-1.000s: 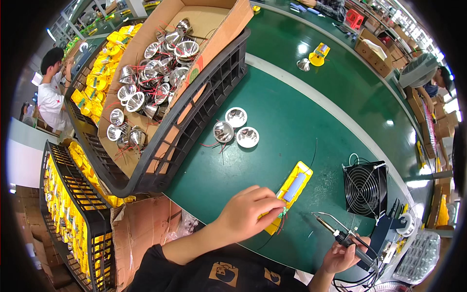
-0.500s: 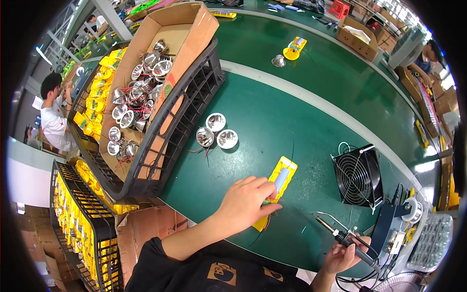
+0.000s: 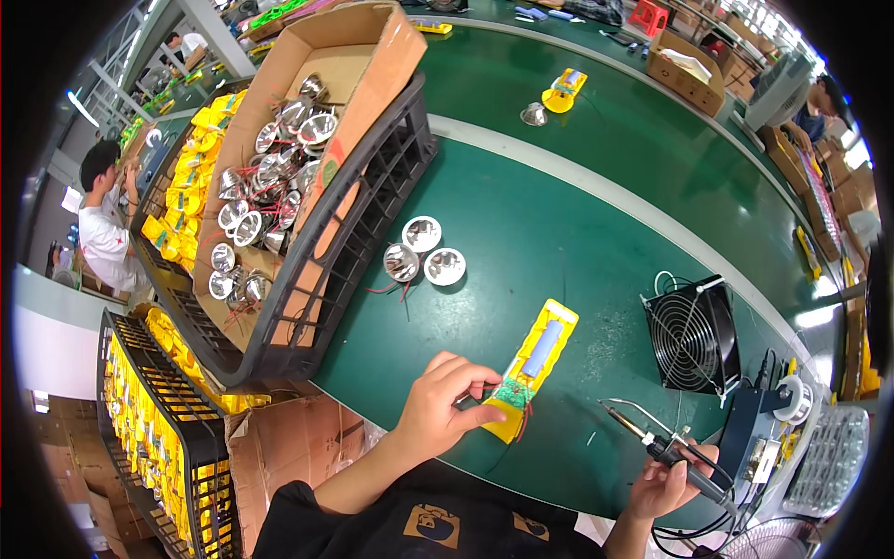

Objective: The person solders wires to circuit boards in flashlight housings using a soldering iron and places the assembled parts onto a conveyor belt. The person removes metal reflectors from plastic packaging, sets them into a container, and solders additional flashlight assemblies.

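Observation:
A yellow plastic housing (image 3: pixel 555 323) lies slantwise on the green bench, with a blue cylindrical battery (image 3: pixel 543 348) and a green circuit board (image 3: pixel 513 391) in it. Thin red wires (image 3: pixel 524 421) stick out beside the board. My left hand (image 3: pixel 442 402) is at the housing's lower left edge, thumb and forefinger apart, tips beside the board; whether they touch it is hard to tell. In my right hand (image 3: pixel 663 482) is a soldering iron (image 3: pixel 667 454), its tip pointing up and left, short of the housing. Three silver reflector cups (image 3: pixel 422 234) with red wires sit further back.
A cardboard box (image 3: pixel 372 88) of reflectors rests on a black crate (image 3: pixel 372 214) of yellow housings at left. A black fan (image 3: pixel 687 335), solder spool (image 3: pixel 792 401) and soldering station (image 3: pixel 740 433) stand right. Beyond the pale rail, another yellow housing (image 3: pixel 562 97) lies on green surface.
My left hand has drawn back left and down off the housing, uncovering the battery and circuit board. My right hand still holds the soldering iron in nearly the same place.

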A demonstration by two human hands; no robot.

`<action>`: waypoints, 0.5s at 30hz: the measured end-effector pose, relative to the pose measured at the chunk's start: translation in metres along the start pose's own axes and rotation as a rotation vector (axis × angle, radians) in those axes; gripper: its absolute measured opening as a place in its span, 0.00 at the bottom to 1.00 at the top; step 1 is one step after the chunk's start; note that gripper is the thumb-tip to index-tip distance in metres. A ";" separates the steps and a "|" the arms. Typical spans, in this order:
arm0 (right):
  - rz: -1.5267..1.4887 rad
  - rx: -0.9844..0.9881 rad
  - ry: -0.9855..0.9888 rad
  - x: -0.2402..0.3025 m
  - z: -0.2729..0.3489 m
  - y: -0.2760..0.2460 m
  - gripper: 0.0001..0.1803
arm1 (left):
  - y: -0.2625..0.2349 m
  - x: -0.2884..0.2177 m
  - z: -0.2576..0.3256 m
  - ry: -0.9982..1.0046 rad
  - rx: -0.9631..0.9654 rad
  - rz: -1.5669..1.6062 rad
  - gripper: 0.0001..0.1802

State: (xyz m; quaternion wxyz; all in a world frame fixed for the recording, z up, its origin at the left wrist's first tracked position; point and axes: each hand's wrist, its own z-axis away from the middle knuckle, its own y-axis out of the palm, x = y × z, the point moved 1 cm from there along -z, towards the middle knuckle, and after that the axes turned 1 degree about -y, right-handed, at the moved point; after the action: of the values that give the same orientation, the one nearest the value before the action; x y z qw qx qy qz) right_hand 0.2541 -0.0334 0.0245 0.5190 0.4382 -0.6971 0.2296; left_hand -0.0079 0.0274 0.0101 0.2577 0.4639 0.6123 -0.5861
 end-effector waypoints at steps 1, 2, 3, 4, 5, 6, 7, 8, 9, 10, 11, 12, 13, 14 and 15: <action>-0.001 0.003 0.006 0.000 -0.001 0.002 0.18 | -0.001 0.006 0.004 0.031 -0.026 0.069 0.15; 0.000 0.013 0.008 0.001 -0.002 0.005 0.18 | -0.002 0.011 0.007 0.025 -0.034 0.072 0.15; 0.005 0.030 0.000 0.002 -0.003 0.008 0.18 | -0.003 0.015 0.009 0.042 -0.037 0.126 0.13; 0.011 0.047 -0.008 0.002 -0.004 0.010 0.18 | -0.003 0.018 0.011 0.060 -0.040 0.182 0.11; 0.014 0.067 -0.026 0.002 -0.004 0.011 0.18 | -0.004 0.019 0.012 0.056 -0.049 0.188 0.11; 0.018 0.077 -0.028 0.002 -0.003 0.014 0.18 | -0.005 0.019 0.013 0.003 -0.046 0.272 0.10; 0.017 0.091 -0.029 0.002 -0.004 0.016 0.18 | -0.006 0.019 0.013 -0.047 -0.043 0.357 0.09; 0.017 0.106 -0.029 0.003 -0.004 0.019 0.18 | -0.007 0.017 0.013 -0.048 -0.052 0.363 0.09; 0.020 0.115 -0.033 0.004 -0.004 0.021 0.18 | -0.006 0.015 0.014 -0.081 -0.058 0.434 0.08; 0.018 0.116 -0.026 0.006 -0.004 0.024 0.18 | -0.006 0.015 0.015 -0.111 -0.062 0.506 0.08; 0.015 0.116 -0.018 0.007 -0.004 0.026 0.18 | -0.006 0.017 0.016 -0.109 -0.069 0.513 0.08; 0.020 0.123 -0.023 0.008 -0.004 0.027 0.18 | -0.005 0.020 0.017 -0.116 -0.072 0.514 0.07; 0.024 0.127 -0.029 0.007 -0.005 0.028 0.18 | -0.005 0.023 0.018 -0.123 -0.074 0.515 0.07; 0.029 0.131 -0.034 0.007 -0.006 0.028 0.19 | -0.006 0.023 0.017 -0.122 -0.080 0.522 0.07; 0.034 0.138 -0.037 0.007 -0.008 0.030 0.19 | -0.008 0.021 0.017 -0.115 -0.051 0.484 0.06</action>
State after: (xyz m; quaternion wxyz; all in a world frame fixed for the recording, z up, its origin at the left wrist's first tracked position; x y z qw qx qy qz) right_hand 0.2323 -0.0147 0.0382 0.4706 0.4652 -0.6966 0.2775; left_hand -0.0277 0.0180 -0.0070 0.4368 0.5563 0.4820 -0.5171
